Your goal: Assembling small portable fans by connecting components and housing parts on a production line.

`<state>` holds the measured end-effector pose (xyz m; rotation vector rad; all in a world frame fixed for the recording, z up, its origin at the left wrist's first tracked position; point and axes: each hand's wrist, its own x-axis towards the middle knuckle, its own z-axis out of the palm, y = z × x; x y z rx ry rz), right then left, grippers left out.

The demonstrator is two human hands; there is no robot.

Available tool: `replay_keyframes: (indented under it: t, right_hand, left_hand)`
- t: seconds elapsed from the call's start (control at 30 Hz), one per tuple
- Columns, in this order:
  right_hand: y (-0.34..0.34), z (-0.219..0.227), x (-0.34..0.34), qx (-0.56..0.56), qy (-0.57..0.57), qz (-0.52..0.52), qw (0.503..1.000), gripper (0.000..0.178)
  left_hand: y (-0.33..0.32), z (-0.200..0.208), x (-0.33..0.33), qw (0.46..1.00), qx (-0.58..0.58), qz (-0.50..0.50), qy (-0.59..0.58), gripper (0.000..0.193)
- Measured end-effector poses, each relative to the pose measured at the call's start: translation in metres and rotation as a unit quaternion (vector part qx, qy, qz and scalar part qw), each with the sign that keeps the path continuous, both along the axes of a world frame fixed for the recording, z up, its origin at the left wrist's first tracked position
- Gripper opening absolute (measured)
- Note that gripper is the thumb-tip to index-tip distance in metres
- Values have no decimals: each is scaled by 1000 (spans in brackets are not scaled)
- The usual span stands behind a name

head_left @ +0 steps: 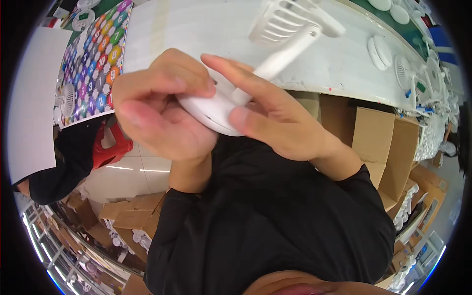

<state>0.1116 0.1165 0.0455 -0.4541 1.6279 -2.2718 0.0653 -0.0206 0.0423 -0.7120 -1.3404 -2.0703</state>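
Observation:
A small white desk fan point(290, 51) is held tilted above the near edge of the table, its slatted head pointing away and its round base toward me. My left hand point(162, 103) is closed around the left side of the base, thumb and forefinger pressed near its rim. My right hand point(287, 120) grips the base from the right where the stem joins it, with the thumb on the rim and the fingers extended along the far side. Part of the base is hidden behind my fingers.
On the white table point(196, 29), a colourful hexagon-patterned sheet point(101, 64) lies at left with a small fan grille point(68, 98) on it. Round white parts point(379, 51) and another fan point(403, 71) are at right. An open cardboard box point(373, 137) stands below; a red stool point(112, 142) is near another person's dark clothing point(71, 157).

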Motion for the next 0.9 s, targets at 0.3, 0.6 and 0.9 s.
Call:
replay_keyframes:
  t: [0.3, 0.6, 0.9]
  right_hand:
    - [1, -21, 10, -111, -50, 70, 990, 69]
    - [-18, -30, 16, -118, -27, 49, 991, 80]
    - [-14, -12, 16, -41, 14, 74, 996, 91]
  left_hand:
    - [2, 10, 19, 989, -116, 81, -48, 40]
    - [-14, 11, 19, 982, 3, -62, -176, 50]
    - [-12, 19, 38, 997, -54, -29, -51, 47]
